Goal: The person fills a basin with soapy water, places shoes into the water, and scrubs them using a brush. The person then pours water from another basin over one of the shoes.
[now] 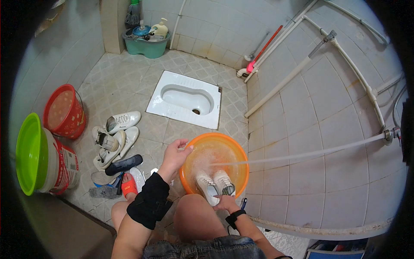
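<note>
An orange basin [184, 172] stands on the tiled floor in front of my knees, with bubbling water in it. A pair of white lace-up sneakers [207, 185] sits in the near part of the basin, toes pointing away from me. My right hand [225, 203] is closed at the heels of the sneakers, its fingers partly hidden behind them. At the basin's left rim, my left hand [176, 155] is held with the fingers apart and nothing in it. A stream of water [293, 159] from the wall tap [391, 135] shoots leftward into the basin.
Several white shoes [123, 121] and dark insoles [124, 164] lie on the left. Beyond them stand a red bucket [71, 125], a green basin [32, 151] and a white-and-red bucket [64, 168]. A squat toilet [172, 113] is set in the floor ahead; pipes run along the right wall.
</note>
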`<act>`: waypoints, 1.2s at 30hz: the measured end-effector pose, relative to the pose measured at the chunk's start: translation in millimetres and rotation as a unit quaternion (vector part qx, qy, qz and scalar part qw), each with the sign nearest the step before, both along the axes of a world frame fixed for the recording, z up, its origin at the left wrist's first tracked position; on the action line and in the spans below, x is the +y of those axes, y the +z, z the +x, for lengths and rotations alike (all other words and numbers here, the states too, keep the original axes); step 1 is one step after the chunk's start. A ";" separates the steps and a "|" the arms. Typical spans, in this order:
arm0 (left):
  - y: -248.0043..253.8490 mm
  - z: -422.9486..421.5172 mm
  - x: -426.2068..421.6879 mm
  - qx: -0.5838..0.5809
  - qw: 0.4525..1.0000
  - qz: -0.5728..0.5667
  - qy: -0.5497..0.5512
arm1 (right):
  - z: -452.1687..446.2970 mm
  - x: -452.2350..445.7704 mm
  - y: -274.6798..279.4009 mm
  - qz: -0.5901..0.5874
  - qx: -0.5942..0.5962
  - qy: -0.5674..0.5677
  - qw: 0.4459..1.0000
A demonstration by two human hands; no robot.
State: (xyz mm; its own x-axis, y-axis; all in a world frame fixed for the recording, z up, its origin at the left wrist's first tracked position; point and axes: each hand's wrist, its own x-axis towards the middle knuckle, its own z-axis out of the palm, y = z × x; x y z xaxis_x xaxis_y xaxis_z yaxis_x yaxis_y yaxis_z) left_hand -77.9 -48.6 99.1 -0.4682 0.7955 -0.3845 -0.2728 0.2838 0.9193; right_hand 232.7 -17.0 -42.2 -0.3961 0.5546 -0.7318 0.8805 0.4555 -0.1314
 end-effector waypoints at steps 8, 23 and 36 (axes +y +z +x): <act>-4.1 -1.1 0.2 0.007 1.000 0.000 -0.003 | 1.3 -1.4 -5.2 0.015 0.006 0.010 1.000; -7.1 -2.2 1.4 0.013 1.000 0.000 -0.009 | 2.3 1.4 -15.6 -0.005 -0.010 0.001 1.000; -12.1 -2.1 1.3 0.017 1.000 0.008 -0.003 | -0.6 -1.0 -7.1 0.023 -0.004 0.014 1.000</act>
